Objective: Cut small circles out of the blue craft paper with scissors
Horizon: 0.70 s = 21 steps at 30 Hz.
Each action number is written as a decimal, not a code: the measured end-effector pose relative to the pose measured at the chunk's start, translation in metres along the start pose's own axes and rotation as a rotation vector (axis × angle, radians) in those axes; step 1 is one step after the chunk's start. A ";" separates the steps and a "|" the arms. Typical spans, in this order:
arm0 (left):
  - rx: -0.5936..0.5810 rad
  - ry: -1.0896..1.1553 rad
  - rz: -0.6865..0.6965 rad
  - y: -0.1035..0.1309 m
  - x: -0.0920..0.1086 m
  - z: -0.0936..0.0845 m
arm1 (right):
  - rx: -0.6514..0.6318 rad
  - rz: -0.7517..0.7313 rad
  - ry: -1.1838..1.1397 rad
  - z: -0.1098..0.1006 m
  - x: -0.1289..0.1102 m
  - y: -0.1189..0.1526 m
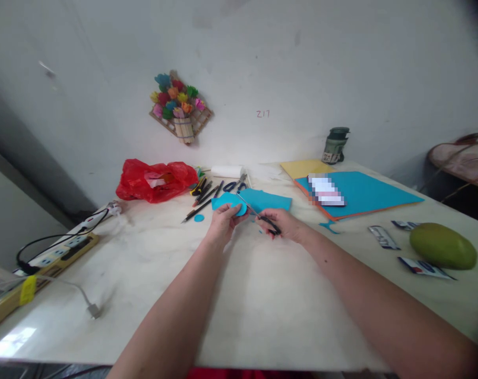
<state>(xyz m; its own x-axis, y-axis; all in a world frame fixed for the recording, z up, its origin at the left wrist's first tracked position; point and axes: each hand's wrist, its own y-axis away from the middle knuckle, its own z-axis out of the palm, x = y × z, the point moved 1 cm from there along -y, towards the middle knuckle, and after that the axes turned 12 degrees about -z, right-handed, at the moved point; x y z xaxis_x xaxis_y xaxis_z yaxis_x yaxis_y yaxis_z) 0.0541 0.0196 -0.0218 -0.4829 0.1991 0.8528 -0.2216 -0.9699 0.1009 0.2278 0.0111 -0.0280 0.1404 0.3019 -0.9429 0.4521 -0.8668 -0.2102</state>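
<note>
Over the middle of the table, my left hand (223,220) pinches a small, roughly round piece of blue paper (241,210). My right hand (280,222) grips a pair of scissors (267,222) with black handles, whose blades point up and left to the edge of that piece. Behind both hands lies a larger blue paper strip (267,200). A cut blue paper circle (199,218) rests on the table left of my left hand. To the right of my right hand is a curved blue paper scrap (328,227).
Pens (199,208) and a second pair of scissors (230,186) lie behind the hands, near a red plastic bag (154,180). At right are stacked coloured sheets (373,192) with a phone (326,190), plus a green mango (443,246). A power strip (61,255) runs along the left.
</note>
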 end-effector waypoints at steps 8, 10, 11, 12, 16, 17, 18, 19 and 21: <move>0.001 -0.009 0.012 0.000 -0.001 -0.001 | 0.013 0.018 -0.002 0.002 -0.008 0.003; 0.008 0.003 0.013 0.000 -0.001 -0.001 | 0.009 0.014 0.003 0.001 -0.006 0.002; 0.016 0.011 0.012 0.000 -0.001 -0.001 | 0.006 0.011 0.006 0.001 -0.005 0.002; 0.025 0.019 0.010 0.000 -0.001 -0.001 | 0.001 0.010 0.008 0.001 -0.004 0.002; 0.048 0.034 0.005 0.000 0.000 -0.001 | 0.003 0.018 0.021 0.001 -0.003 0.002; 0.051 0.035 0.004 0.001 0.000 -0.001 | 0.004 0.022 0.021 0.001 -0.003 0.002; 0.056 0.034 0.003 0.001 0.000 -0.001 | 0.006 0.025 0.019 0.001 -0.003 0.001; 0.061 0.033 0.003 0.001 0.000 -0.001 | 0.003 0.029 0.015 0.002 -0.003 0.001; 0.075 0.033 0.003 0.000 0.000 -0.001 | 0.000 0.029 0.006 0.002 -0.003 0.001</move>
<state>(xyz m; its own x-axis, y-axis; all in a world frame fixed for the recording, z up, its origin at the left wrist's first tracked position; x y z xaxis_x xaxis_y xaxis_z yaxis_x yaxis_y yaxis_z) 0.0528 0.0197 -0.0220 -0.5115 0.1999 0.8357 -0.1566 -0.9780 0.1381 0.2258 0.0081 -0.0257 0.1584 0.2789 -0.9472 0.4481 -0.8751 -0.1827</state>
